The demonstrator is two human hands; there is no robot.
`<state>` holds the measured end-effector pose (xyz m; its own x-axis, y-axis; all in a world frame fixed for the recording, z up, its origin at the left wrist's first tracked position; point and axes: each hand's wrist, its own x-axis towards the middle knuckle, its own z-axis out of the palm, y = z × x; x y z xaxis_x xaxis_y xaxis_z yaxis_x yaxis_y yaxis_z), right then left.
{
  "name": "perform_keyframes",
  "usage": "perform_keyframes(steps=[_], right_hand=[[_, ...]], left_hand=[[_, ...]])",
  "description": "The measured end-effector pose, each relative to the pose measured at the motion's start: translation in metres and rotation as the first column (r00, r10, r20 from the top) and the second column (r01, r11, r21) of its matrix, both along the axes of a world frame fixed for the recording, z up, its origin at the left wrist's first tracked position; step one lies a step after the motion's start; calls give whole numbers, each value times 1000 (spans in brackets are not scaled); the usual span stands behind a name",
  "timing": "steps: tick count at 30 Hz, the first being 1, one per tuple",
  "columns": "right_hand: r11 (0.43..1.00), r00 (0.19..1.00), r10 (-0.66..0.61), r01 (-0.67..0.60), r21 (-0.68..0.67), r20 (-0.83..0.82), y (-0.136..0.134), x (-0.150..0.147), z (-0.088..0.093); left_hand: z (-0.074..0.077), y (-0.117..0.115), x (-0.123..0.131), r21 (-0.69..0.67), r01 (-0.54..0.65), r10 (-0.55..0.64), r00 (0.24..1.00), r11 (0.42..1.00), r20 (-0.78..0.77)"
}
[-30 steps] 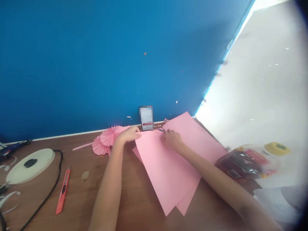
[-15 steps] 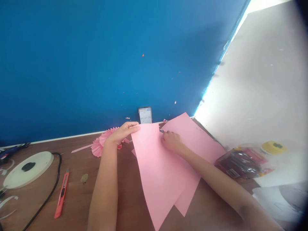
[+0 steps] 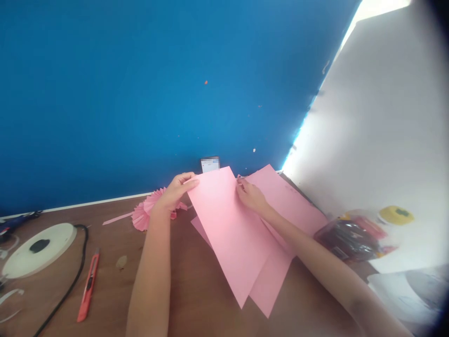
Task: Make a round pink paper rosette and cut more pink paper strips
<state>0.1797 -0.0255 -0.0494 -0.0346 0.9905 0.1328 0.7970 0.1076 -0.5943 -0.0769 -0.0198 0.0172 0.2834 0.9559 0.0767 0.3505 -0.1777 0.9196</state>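
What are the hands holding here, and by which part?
The top pink sheet, by its far edge: left hand at the far-left corner, right hand at the far-right corner.

Paper sheets lie in the middle of the desk, folded fans just left, a phone at the back edge, a knife and disc near the left edge, a case right

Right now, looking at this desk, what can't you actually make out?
Head view only.
- Small screen: display blurred, lower part hidden behind the top pink sheet.
- Right hand: a thing at its fingertips, too small to name.
- Paper fans: partly covered by the left hand.
- Plastic pack: contents blurred at the lens edge.
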Motion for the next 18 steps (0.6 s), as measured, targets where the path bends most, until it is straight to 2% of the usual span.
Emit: perform_keyframes(steps=[3, 7, 10, 14, 18], right_hand=[[999, 942, 35, -44, -19, -333, 5, 2, 2], [982, 799, -14, -101, -157, -601, 7, 1, 0], [980, 730, -29, -114, -164, -683, 5, 0, 1], [996, 722, 23, -76, -46, -692, 1, 0, 7], [995, 681, 94, -85, 49, -726, 0, 1, 11]], left_hand=[[-2, 3, -1, 15, -10, 7, 982, 1000, 189], [-4, 5, -3, -8, -9, 10, 966, 1000, 258], [-6, 6, -4, -9, -16, 18, 966, 1000, 259], [-4, 6, -2, 7, -53, 50, 965, 999, 256], [0, 2, -2, 23, 28, -34, 930, 999, 366]])
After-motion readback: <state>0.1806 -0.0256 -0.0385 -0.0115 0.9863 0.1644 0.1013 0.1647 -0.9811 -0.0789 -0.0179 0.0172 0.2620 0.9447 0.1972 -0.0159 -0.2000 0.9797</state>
